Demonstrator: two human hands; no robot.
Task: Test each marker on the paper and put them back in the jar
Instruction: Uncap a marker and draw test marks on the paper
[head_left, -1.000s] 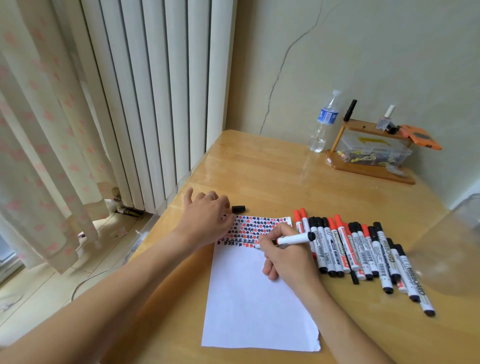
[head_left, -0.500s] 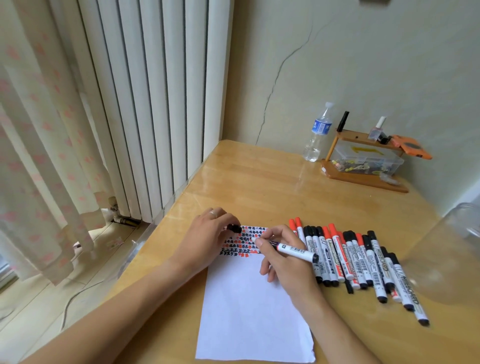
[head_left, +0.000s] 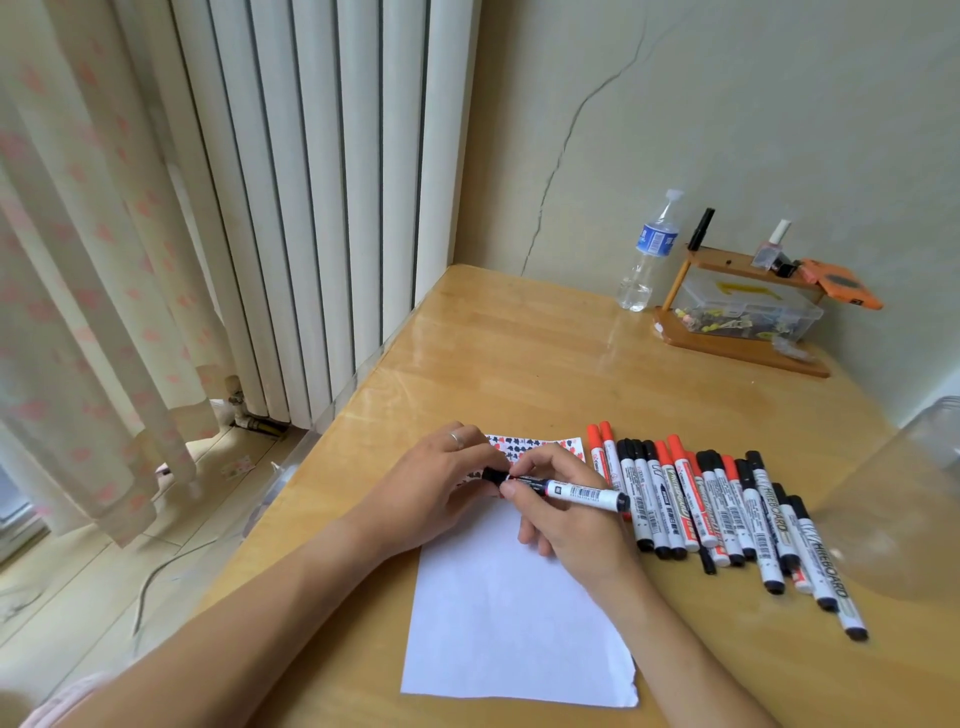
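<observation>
Right hand (head_left: 563, 512) grips a black whiteboard marker (head_left: 569, 491) around its front section, barrel lying roughly level, tail end pointing right toward the marker row. Left hand (head_left: 441, 483) pinches the black cap (head_left: 493, 476) at the marker's tip end, fingertips curled onto it; can't tell if the cap is fully seated or only partway on. There's a ring on one left finger. Both hands sit over the upper part of the paper (head_left: 514, 618), a white sheet lying flat on the wooden table (head_left: 519, 353). Top strip of the paper carries rows of small red and black test marks (head_left: 524, 446), partly hidden by the hands; the rest of the sheet is blank, near right corner slightly torn or curled. Just right of the paper: row of loose markers (head_left: 722, 514) lying side by side on the table, red-capped and black-capped mixed, all capped, some overlapping. Jar (head_left: 904, 499) is clear plastic, at the right frame edge, near the far end of the marker row, only partly in view; can't tell what's inside. Back of the table by the wall: water bottle (head_left: 649, 254) upright, and beside it a small wooden shelf (head_left: 737, 348) holding a clear plastic box (head_left: 748, 312) with small bits on the upper tier.
</observation>
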